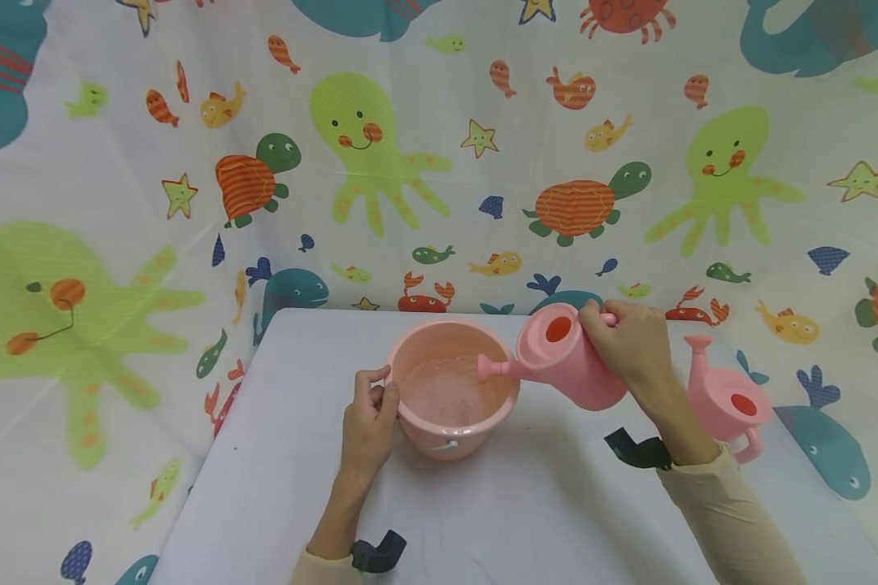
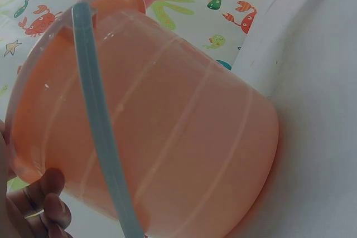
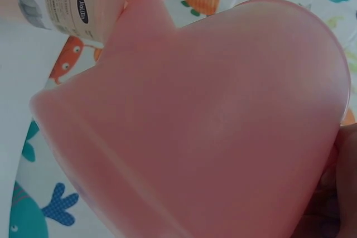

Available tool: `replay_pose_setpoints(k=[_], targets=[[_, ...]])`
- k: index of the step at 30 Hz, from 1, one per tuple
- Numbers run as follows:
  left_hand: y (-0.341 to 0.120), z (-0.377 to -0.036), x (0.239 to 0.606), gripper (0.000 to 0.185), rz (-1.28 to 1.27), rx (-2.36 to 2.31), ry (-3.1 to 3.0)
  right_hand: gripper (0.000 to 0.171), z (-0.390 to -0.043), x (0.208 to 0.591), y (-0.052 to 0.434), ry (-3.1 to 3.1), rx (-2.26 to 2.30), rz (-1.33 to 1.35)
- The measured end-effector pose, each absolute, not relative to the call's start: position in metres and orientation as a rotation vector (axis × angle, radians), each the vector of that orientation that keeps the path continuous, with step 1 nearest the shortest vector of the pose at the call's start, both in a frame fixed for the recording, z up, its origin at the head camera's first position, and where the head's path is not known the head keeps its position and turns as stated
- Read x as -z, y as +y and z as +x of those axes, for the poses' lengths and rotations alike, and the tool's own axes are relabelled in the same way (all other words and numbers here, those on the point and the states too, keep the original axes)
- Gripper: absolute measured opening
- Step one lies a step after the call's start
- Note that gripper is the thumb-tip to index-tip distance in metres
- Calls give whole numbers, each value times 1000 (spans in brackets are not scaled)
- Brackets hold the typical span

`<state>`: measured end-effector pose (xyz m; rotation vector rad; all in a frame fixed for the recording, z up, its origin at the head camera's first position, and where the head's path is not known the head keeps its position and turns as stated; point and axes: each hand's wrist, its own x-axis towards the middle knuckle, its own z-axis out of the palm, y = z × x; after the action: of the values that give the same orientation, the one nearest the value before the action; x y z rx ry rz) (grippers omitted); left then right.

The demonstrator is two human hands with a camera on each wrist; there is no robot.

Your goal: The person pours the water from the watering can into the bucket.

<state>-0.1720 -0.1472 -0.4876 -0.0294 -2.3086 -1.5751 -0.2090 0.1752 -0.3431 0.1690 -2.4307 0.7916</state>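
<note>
A pink bucket stands on the white table, with water pooled inside it. At its left side my left hand pinches the rim. My right hand grips the handle of a pink watering can, which is tilted to the left. The can's spout reaches over the bucket's right rim, and fine streaks of water come from it into the bucket. In the left wrist view the bucket's grey handle hangs down its side. The watering can's body fills most of the right wrist view.
A second pink watering can stands upright on the right, behind my right forearm. The white table has its far edge just beyond the bucket. A curtain printed with sea animals hangs behind and around it.
</note>
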Motion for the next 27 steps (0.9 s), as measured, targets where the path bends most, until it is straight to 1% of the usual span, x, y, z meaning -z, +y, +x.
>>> replay_pose_setpoints(k=[27], targets=[[-138, -158, 485, 28, -15, 1549, -2300, 37, -205, 342, 182, -2431, -780, 226]])
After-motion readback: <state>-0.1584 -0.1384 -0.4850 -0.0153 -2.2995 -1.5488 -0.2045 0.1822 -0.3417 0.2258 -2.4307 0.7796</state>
